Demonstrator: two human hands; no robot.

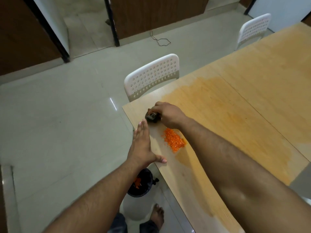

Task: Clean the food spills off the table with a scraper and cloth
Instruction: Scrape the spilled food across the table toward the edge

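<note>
A pile of orange food bits point(174, 140) lies near the left edge of the light wooden table point(235, 101). Just beyond it my right hand point(166, 115) grips a small dark scraper point(152, 117) that rests on the tabletop close to the corner. My left hand point(143, 145) lies flat with straight fingers along the table's left edge, thumb on the tabletop beside the pile. A wide orange stain point(223, 105) spreads over the wood to the right. No cloth is in view.
Under the table edge stands a white bin with a dark liner point(141, 184) holding orange scraps. A white perforated chair point(152, 76) is tucked at the table's far side, another point(254, 29) farther back. My foot point(158, 216) stands on the tiled floor.
</note>
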